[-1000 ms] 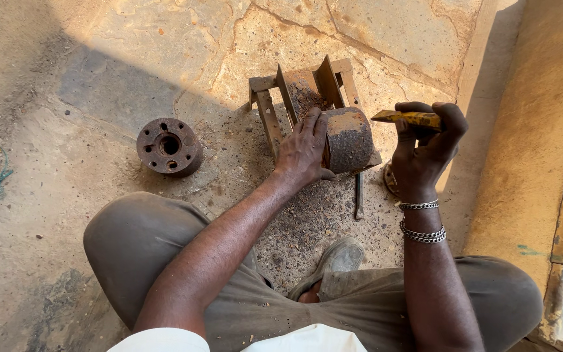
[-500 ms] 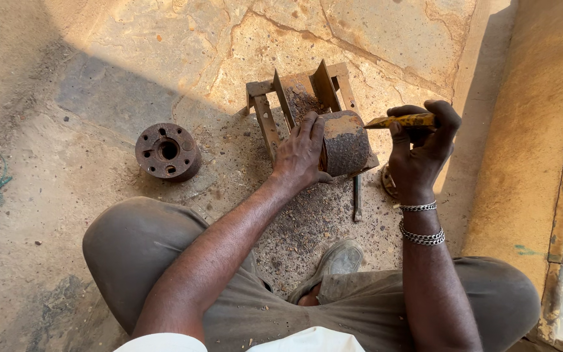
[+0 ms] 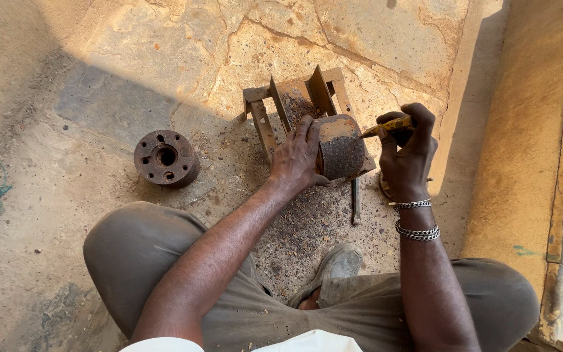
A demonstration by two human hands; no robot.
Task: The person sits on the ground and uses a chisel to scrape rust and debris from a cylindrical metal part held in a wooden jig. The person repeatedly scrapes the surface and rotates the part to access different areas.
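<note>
Left hand (image 3: 300,160) clamped on rusted, pitted cylindrical block (image 3: 341,151), seated on angular rusty steel frame (image 3: 294,104). Right hand (image 3: 406,156) closed around yellow-handled tool (image 3: 386,126), tip at block's upper edge. Round, holed, corroded flange (image 3: 165,158) well apart on cracked stone floor (image 3: 164,58).

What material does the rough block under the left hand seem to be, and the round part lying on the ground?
The block looks like rusted iron or steel: brown, pitted, flaking crust. The round part, a thick disc with a centre bore and smaller holes, also looks like rusted cast metal, dull and dark. The left hand steadies the block; the right hand holds a yellow-handled tool.
</note>
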